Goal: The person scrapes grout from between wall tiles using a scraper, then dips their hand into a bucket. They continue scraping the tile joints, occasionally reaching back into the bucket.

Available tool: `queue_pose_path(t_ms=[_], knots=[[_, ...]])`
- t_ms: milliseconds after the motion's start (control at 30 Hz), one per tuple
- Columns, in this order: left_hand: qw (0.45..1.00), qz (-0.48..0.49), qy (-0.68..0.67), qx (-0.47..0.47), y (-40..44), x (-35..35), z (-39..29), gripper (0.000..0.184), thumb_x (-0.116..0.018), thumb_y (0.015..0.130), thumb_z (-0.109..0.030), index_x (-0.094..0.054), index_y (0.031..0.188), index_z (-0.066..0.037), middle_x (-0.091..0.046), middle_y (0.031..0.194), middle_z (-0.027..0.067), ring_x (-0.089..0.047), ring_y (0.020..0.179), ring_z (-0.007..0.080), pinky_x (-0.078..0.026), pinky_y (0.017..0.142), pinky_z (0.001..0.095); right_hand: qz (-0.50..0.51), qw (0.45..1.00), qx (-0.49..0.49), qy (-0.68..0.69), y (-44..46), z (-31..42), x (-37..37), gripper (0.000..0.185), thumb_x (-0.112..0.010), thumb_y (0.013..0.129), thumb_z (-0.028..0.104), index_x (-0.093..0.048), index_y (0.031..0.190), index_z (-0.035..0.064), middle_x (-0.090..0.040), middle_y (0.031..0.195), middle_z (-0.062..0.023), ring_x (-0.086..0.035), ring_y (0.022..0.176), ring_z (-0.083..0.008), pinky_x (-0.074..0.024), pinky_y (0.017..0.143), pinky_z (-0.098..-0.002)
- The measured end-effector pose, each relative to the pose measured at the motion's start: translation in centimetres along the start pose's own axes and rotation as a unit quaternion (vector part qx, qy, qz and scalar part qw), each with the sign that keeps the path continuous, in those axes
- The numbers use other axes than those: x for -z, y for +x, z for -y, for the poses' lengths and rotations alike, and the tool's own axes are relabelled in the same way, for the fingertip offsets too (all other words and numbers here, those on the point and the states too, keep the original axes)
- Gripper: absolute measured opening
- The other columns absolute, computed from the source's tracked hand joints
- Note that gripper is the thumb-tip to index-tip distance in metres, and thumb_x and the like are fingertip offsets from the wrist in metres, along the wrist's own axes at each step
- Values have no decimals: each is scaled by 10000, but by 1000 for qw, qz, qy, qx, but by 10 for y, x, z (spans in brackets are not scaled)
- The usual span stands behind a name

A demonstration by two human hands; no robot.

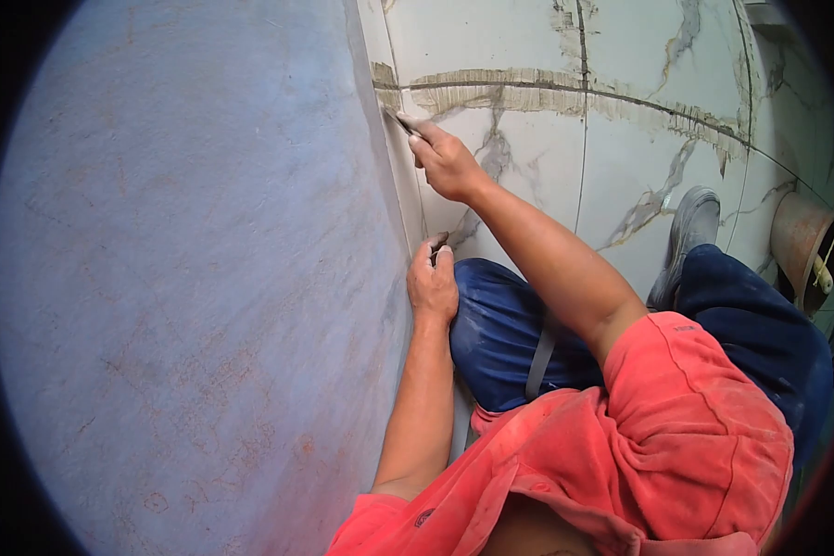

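Note:
My right hand [447, 163] is closed around a thin, flat putty knife [404, 124]. Its blade meets the tiles close to the foot of the wall, just below a grouted joint [500, 87] with grey smears on both sides. Lower down, beside my bent knee, my left hand [433, 283] is curled with thumb and fingers around a small dark thing [441, 243]; its kind I cannot make out. White marble-look tiles [537, 167] with grey veins lie under both hands.
A blue painted wall [204, 232] rises along the left, with a pale skirting strip [403, 185] at its foot. At the right stands a worn bucket [797, 236] with a light-handled item [822, 274] inside. My shoe [695, 227] rests on the tiles.

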State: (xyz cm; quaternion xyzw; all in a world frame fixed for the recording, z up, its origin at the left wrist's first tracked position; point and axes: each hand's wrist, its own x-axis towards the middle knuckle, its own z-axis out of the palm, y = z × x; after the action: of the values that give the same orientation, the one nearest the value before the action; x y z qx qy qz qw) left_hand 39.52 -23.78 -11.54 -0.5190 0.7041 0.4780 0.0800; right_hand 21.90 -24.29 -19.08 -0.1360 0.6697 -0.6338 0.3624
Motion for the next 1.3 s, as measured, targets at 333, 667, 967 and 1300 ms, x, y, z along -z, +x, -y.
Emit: queue_pose_path(t_ms=[333, 667, 967, 1300], knots=[[1000, -2, 4, -14, 0, 1, -1, 414, -518, 930, -238, -651, 1215, 32, -678, 1193, 228, -635, 1133, 339, -461, 1011, 385, -95, 993, -34, -62, 37, -19, -34, 462, -422, 1018, 255, -477, 1451, 105, -552, 1393, -226, -514, 1286, -418, -404, 1093, -438], [1000, 3, 4, -1, 0, 2, 0, 408, -517, 929, -230, -654, 1215, 27, -680, 1191, 223, -633, 1135, 332, -458, 1015, 381, -73, 997, 24, -28, 47, -24, -16, 445, -451, 1025, 239, -502, 1446, 102, -612, 797, -98, -591, 728, -184, -500, 725, -335], [1000, 4, -4, 4, -3, 1, 1, 401, -515, 935, -223, -650, 1214, 32, -682, 1182, 224, -636, 1126, 336, -460, 1011, 387, -7, 997, -83, 9, 28, 14, 3, 445, -431, 1020, 257, -500, 1422, 78, -601, 1285, -279, -578, 1197, -446, -449, 1033, -450], [1000, 7, -12, -10, 0, 1, 2, 399, -513, 937, -225, -653, 1206, 35, -682, 1186, 227, -635, 1132, 342, -461, 1010, 389, -50, 997, -26, -54, 7, 1, -11, 451, -433, 1030, 248, -490, 1458, 119, -641, 846, -120, -617, 777, -199, -505, 804, -353]])
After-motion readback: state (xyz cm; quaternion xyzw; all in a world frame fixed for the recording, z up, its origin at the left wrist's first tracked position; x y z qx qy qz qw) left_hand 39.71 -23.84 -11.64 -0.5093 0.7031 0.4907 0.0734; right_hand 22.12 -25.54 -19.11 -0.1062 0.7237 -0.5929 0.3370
